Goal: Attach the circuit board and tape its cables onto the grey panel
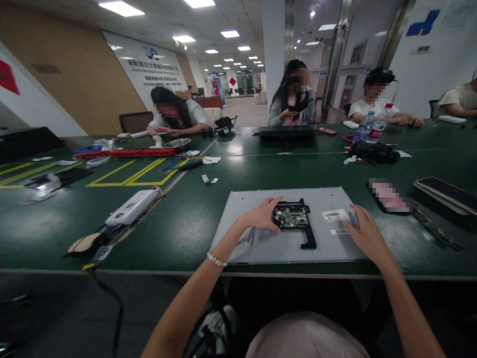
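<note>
A flat grey metal panel (276, 251), like the back of a display, lies on the green table in front of me. On it sits a green circuit board (292, 218) in a black plastic bracket (309, 236) with an arm reaching toward me. My left hand (263, 215) grips the left side of the bracket, thumb at the near edge and fingers at the far edge. Thin wires (248, 237) run out beneath that hand. At the panel's right edge, my right hand (365, 231) has its fingers spread, close to two white labels (334, 215), holding nothing.
To the right lie a phone (389, 196), a dark case (447, 196) and glasses (436, 228). A white device with a strap (132, 206) lies left. Farther back are bottles (378, 127), a black monitor-like object (286, 134) and a red strip (126, 153). Several people sit across the table.
</note>
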Demonstrator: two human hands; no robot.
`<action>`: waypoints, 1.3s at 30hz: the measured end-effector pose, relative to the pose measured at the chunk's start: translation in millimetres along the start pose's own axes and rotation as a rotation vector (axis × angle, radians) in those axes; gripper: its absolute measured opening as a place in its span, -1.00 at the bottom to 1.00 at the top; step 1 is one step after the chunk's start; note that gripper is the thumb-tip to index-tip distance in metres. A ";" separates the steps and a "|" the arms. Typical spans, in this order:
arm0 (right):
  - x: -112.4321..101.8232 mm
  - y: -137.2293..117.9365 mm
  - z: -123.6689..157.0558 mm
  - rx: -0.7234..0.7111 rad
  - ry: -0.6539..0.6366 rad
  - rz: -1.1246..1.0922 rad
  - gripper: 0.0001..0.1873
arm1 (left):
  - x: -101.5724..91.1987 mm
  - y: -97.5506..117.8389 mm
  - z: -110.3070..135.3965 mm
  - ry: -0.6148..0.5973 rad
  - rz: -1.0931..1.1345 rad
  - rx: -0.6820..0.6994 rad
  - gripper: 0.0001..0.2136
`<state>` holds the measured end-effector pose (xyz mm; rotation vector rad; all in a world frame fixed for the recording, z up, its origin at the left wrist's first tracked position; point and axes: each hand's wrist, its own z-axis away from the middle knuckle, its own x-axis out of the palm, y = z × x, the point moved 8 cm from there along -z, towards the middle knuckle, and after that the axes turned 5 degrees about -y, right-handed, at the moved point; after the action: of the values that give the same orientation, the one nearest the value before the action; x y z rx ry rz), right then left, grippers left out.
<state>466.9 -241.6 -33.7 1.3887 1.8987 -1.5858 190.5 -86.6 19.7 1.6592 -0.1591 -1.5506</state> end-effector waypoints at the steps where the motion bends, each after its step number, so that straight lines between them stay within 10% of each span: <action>1: -0.2 -0.6 0.1 0.001 -0.002 -0.002 -0.40 | 0.4 0.0 0.4 0.002 0.001 -0.005 0.12; 26: 4.4 -3.9 1.1 -0.026 -0.034 0.079 -0.42 | -0.9 -16.7 4.3 -0.019 0.011 -0.097 0.19; 30: 5.7 -3.0 1.5 -0.027 -0.044 0.079 -0.43 | -47.4 -48.5 6.9 0.080 0.080 -0.112 -0.01; 35: 7.8 -1.6 1.7 -0.058 -0.036 0.093 -0.43 | -158.8 -124.9 44.3 0.675 -0.188 -0.295 -0.45; 39: 10.9 -2.9 0.6 -0.104 -0.048 0.137 -0.46 | -196.1 -180.4 63.9 0.595 -0.611 -0.669 -0.58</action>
<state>459.0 -236.8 -40.2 1.3921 1.7906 -1.4232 11.9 116.7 63.0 1.5807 1.1434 -1.2215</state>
